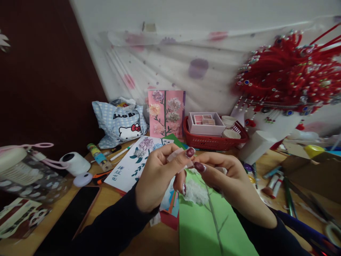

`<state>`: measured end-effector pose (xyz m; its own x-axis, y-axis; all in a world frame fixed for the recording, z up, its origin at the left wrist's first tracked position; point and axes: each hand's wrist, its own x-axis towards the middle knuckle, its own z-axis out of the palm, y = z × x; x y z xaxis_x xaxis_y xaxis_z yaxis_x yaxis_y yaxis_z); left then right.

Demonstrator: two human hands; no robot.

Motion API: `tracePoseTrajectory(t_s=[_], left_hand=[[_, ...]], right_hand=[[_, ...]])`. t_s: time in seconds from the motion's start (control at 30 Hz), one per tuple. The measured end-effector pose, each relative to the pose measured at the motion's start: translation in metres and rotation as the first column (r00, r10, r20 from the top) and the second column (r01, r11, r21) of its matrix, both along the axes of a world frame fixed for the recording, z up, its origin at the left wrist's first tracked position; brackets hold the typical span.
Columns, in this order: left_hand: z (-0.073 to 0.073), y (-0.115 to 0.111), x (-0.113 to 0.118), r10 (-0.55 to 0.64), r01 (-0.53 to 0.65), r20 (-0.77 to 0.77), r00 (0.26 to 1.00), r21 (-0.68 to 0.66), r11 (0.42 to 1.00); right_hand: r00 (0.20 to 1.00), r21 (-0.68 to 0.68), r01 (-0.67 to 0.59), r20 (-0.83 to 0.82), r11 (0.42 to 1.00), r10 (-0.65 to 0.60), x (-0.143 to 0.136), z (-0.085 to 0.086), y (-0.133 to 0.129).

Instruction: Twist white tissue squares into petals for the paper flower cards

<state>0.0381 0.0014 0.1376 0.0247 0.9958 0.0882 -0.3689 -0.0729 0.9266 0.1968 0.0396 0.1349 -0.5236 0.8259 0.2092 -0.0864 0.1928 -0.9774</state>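
My left hand [166,174] pinches a small piece of pale pink tissue paper [178,156] between thumb and fingers. My right hand [223,172] meets it fingertip to fingertip, its thumb and forefinger closed at the paper's edge. Another whitish scrap shows behind the right fingers, partly hidden. Below both hands lies a green sheet of paper [197,227] with a drawn grey-green stem and branches. A crumpled white tissue flower [196,192] sits on that sheet, just under my fingertips.
A white card with paper flowers [125,174] lies left, near a glue stick [99,156] and a phone [70,217]. Behind stand a pink flower card [166,124], a checked bag [119,122] and a red basket [213,142]. Scissors [333,231] and a red beaded headdress [290,74] are right.
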Motion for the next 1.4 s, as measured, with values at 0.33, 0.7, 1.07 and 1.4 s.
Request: tracePoseTrajectory(t_s=[0.33, 0.7, 1.07, 1.4], left_hand=[[0.000, 0.000, 0.000, -0.009, 0.009, 0.009, 1.000, 0.017, 1.000], [0.002, 0.002, -0.003, 0.041, -0.041, -0.009, 0.999, 0.027, 0.999], [-0.007, 0.000, -0.002, -0.250, 0.219, 0.190, 0.949, 0.171, 0.961], [-0.015, 0.003, -0.001, -0.580, 0.508, 0.266, 0.770, 0.293, 0.810]], right_hand=[[1.000, 0.013, 0.009, 0.011, 1.000, -0.009, 0.001, -0.001, -0.002], [1.000, -0.007, 0.024, 0.004, 1.000, -0.024, 0.000, 0.007, -0.004], [0.992, -0.082, -0.085, -0.096, 0.993, 0.077, 0.004, 0.005, -0.006], [0.961, -0.121, -0.263, -0.125, 0.957, 0.249, 0.006, 0.022, -0.030]])
